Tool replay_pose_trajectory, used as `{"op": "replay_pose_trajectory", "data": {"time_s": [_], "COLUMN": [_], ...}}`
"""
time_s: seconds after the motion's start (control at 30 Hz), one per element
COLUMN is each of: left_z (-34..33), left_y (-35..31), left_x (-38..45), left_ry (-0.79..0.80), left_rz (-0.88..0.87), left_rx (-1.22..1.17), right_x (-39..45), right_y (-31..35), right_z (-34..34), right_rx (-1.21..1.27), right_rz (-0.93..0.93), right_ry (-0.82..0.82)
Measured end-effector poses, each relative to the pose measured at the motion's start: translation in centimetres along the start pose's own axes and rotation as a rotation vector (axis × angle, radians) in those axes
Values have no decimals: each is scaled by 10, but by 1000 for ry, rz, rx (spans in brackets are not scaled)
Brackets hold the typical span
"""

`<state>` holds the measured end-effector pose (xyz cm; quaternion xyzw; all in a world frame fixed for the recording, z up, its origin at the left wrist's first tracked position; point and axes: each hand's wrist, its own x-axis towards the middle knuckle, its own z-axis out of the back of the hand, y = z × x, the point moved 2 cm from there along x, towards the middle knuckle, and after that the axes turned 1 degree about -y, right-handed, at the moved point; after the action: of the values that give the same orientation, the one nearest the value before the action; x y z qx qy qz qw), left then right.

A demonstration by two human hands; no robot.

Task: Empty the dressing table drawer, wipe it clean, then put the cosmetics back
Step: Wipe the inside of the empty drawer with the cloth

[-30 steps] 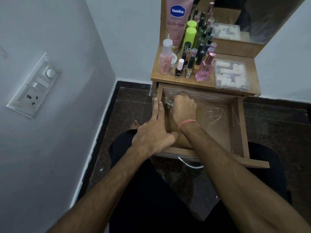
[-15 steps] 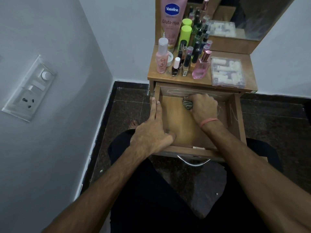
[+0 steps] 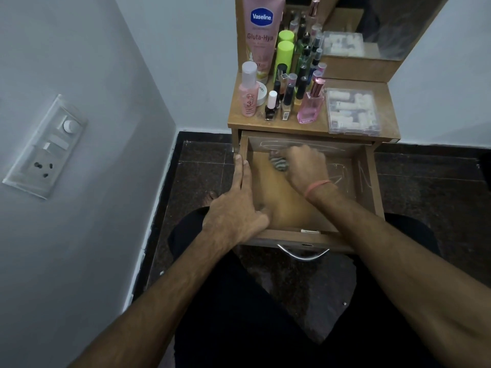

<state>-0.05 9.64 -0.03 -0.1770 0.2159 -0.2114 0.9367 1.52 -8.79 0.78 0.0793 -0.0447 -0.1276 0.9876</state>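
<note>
The wooden drawer (image 3: 368, 181) of the dressing table is pulled out, with no cosmetics inside and dusty streaks on its right half. My right hand (image 3: 305, 168) is inside it near the back, shut on a crumpled grey cloth (image 3: 279, 163) pressed to the drawer floor. My left hand (image 3: 236, 205) lies flat along the drawer's left wall, thumb hooked inside the front corner. The cosmetics stand on the tabletop (image 3: 239, 112): a pink Vaseline tube (image 3: 261, 30), a pink bottle (image 3: 248, 91), nail polishes (image 3: 271, 107), a pink perfume (image 3: 309, 107) and a clear box (image 3: 352, 111).
A mirror (image 3: 385, 25) stands at the back of the table. A white wall with a switch panel (image 3: 45, 147) runs close on the left. The floor (image 3: 425, 197) is dark stone tile. My knees in black trousers are under the drawer's metal handle (image 3: 303, 254).
My right hand has swept the cloth from the drawer's back-left corner toward the middle, and the left part of the floor now looks wiped. The left hand stays on the left wall.
</note>
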Motion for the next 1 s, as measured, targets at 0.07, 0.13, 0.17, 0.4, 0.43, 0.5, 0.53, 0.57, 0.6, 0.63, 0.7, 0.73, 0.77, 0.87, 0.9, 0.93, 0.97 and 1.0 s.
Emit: {"op": "replay_pose_trajectory", "data": {"time_s": [0.07, 0.13, 0.17, 0.4, 0.43, 0.5, 0.53, 0.57, 0.6, 0.63, 0.7, 0.73, 0.77, 0.87, 0.9, 0.93, 0.97, 1.0], "left_z": [0, -1, -2, -5, -5, -4, -3, -3, -3, -3, -4, -4, -5, -5, -5, -5, -5, -4], "left_y": [2, 1, 1, -6, -5, -3, -3, -2, -1, -1, 0, 1, 2, 1, 0, -1, -2, -2], "left_x": [1, 0, 0, 1, 2, 1, 1, 1, 1, 0, 1, 1, 2, 2, 2, 2, 2, 2], "left_ry": [-8, -6, -7, -10, -10, -8, -9, -10, -9, -8, -12, -13, -15, -13, -13, -12, -10, -7], "left_rz": [-2, -13, -18, 6, 7, 6, 3, 5, 9, 13, 13, 13, 12, 6, 2, -2, -2, 1], "left_rx": [3, 10, 14, 15, 13, 11, 11, 8, 5, 2, 1, 1, 1, 18, 26, 30, 32, 34], "right_x": [-3, -6, -7, -4, -2, 2, 3, 3, -1, -8, -27, -36, -42, -44, -40, -36, -34, -32], "right_y": [-27, -43, -44, 5, 20, 41, 44, 41, 35, 27, 10, -2, -14, -45, -49, -50, -48, -45], "right_z": [5, 4, 3, -8, -12, -17, -18, -18, -16, -12, -4, -1, 4, 16, 17, 17, 16, 14], "right_rx": [-43, -78, -67, 54, 100, 162, 165, 156, 148, 141, 117, 100, 79, -9, -24, -19, -5, 14], "right_rz": [-49, -99, -118, -69, -24, 43, 64, 85, 105, 126, 165, 176, 174, 82, 41, 9, -11, -25], "right_ry": [-22, -15, -8, -29, -11, 18, 26, 38, 61, 83, 112, 120, 118, 93, 85, 78, 69, 62]}}
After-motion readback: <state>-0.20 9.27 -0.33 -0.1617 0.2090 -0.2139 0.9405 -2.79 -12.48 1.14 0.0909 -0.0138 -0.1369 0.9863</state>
